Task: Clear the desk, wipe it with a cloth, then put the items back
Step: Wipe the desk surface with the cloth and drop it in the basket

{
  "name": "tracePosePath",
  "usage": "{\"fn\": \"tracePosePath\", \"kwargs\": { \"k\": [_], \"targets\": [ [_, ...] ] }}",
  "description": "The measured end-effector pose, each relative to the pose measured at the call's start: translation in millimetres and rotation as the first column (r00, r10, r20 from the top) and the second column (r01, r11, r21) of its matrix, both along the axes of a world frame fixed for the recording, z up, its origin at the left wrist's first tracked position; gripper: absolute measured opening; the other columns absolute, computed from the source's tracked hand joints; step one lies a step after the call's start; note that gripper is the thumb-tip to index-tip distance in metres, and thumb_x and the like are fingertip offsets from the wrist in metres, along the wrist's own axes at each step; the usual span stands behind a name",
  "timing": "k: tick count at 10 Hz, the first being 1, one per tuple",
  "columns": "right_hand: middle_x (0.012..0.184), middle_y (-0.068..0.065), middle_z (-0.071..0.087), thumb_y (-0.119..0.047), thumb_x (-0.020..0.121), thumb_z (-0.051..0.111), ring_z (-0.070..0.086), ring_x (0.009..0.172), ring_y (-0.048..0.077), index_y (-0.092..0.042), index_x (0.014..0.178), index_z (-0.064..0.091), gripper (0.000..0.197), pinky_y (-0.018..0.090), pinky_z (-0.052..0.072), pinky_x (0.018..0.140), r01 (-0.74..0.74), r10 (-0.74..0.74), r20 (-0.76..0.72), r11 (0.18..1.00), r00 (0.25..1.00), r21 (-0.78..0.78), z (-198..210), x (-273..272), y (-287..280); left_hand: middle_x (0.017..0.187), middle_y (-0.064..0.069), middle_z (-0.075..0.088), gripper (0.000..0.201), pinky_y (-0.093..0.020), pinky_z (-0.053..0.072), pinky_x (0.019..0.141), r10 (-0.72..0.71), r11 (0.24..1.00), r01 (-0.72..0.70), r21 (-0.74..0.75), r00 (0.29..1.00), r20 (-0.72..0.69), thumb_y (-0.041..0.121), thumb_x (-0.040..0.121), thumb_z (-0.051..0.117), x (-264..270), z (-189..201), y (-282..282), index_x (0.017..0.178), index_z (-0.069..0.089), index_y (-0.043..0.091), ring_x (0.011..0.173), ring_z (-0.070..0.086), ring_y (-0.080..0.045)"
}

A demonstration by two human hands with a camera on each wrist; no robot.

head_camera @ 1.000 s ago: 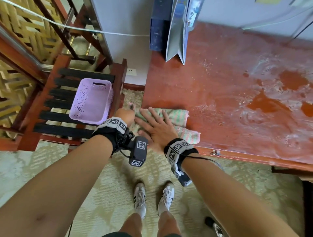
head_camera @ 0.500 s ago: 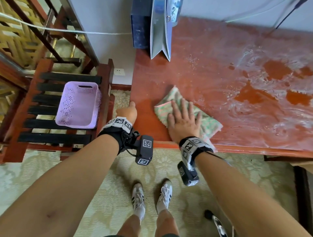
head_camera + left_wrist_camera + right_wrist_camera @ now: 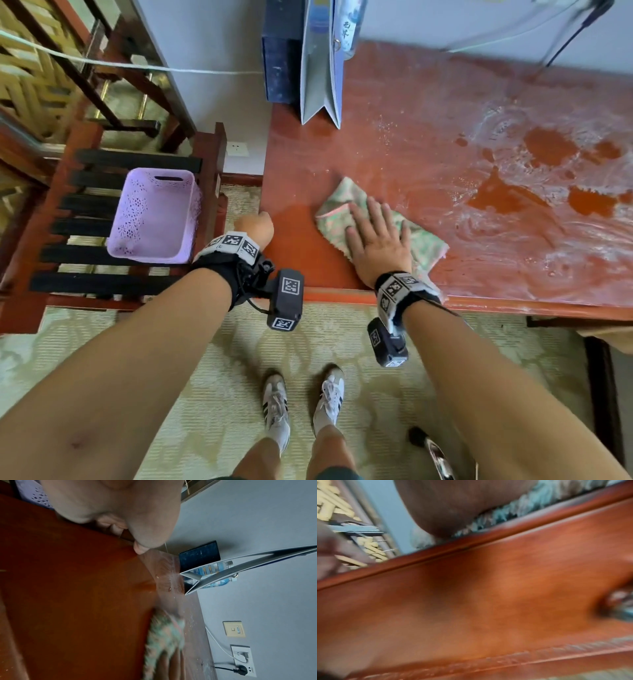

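The red-brown desk is wet, with soapy streaks over its right half. A green and pink cloth lies near its front left part, blurred in the left wrist view. My right hand presses flat on the cloth with straight, spread fingers. My left hand grips the desk's left edge near the front corner. In the left wrist view the left hand has its thumb on top and its fingers curled under the edge. The right wrist view is blurred and shows the desk's front face.
A grey paper bag and a dark blue box stand at the desk's back left, with a water bottle behind the bag. A purple basket sits on a slatted wooden chair to the left. Cables run to a wall socket.
My right hand has slid the cloth from the desk's front left corner to the right and farther onto the top. The left hand stays at the left edge.
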State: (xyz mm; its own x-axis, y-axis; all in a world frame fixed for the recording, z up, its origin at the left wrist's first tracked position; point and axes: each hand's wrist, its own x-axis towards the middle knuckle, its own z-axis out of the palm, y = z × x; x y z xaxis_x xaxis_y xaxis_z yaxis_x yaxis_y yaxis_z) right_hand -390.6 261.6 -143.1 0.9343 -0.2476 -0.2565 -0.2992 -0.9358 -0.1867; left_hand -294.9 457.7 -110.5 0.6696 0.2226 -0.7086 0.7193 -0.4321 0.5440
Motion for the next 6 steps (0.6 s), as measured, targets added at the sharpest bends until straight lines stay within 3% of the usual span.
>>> {"fn": "tracePosePath", "kwargs": {
  "k": [1,2,3,4,5,6],
  "targets": [
    [0.161,-0.014,-0.009,-0.053,0.099,0.010,-0.011,0.148,0.011,-0.049,0.150,-0.006,0.053,0.048,-0.007,0.119,0.162,-0.162,-0.003,0.987,0.987,0.006,0,-5,-9,0.137,-0.023,0.048,0.042,-0.039,0.038,0.104,-0.073,0.997,0.072,-0.035,0.997,-0.024,0.019,0.101,0.040,0,-6,8,0.137,0.044,-0.003,0.128,0.046,-0.037],
    [0.161,-0.013,-0.013,-0.049,0.100,0.009,-0.015,0.148,0.015,-0.045,0.150,-0.010,0.054,0.051,-0.008,0.118,0.142,-0.142,-0.011,0.990,0.990,-0.002,1,4,14,0.137,-0.022,0.051,0.042,-0.038,0.042,0.101,-0.124,0.992,0.124,-0.026,0.992,-0.002,0.021,0.101,0.040,4,-3,20,0.134,0.049,-0.003,0.126,0.049,-0.036],
    [0.159,-0.012,-0.020,-0.048,0.101,0.007,-0.022,0.146,0.018,-0.042,0.150,-0.015,0.054,0.052,-0.011,0.117,-0.207,0.208,-0.020,0.978,0.978,0.014,4,10,60,0.131,-0.024,0.053,0.035,-0.038,0.042,0.097,-0.121,0.993,0.121,-0.001,0.993,-0.013,0.001,0.098,0.045,11,7,22,0.131,0.045,-0.007,0.121,0.052,-0.037],
    [0.160,-0.013,-0.014,-0.049,0.102,0.012,-0.018,0.147,0.017,-0.041,0.152,-0.005,0.053,0.052,-0.012,0.117,-0.414,0.415,-0.012,0.909,0.910,0.052,5,23,105,0.133,-0.023,0.053,0.037,-0.035,0.043,0.093,-0.077,0.995,0.079,-0.067,0.997,0.032,0.012,0.101,0.039,9,7,25,0.132,0.047,-0.007,0.123,0.051,-0.034],
    [0.162,-0.012,-0.009,-0.049,0.100,0.011,-0.014,0.148,0.017,-0.037,0.153,0.012,0.054,0.053,-0.008,0.117,-0.516,0.516,-0.041,0.857,0.856,0.010,3,38,119,0.126,-0.017,0.058,0.043,-0.031,0.044,0.090,-0.016,0.995,0.019,-0.100,0.999,0.035,0.029,0.101,0.040,11,-6,33,0.127,0.054,-0.002,0.119,0.055,-0.031],
    [0.161,-0.015,-0.008,-0.050,0.099,0.007,-0.015,0.148,0.013,-0.038,0.153,0.006,0.055,0.049,-0.012,0.118,-0.591,0.591,-0.044,0.806,0.805,0.020,5,54,109,0.118,-0.011,0.063,0.040,-0.036,0.047,0.097,0.029,0.994,-0.033,-0.103,0.999,-0.038,0.043,0.093,0.050,19,-7,39,0.109,0.062,0.008,0.106,0.060,-0.030]
  ]
}}
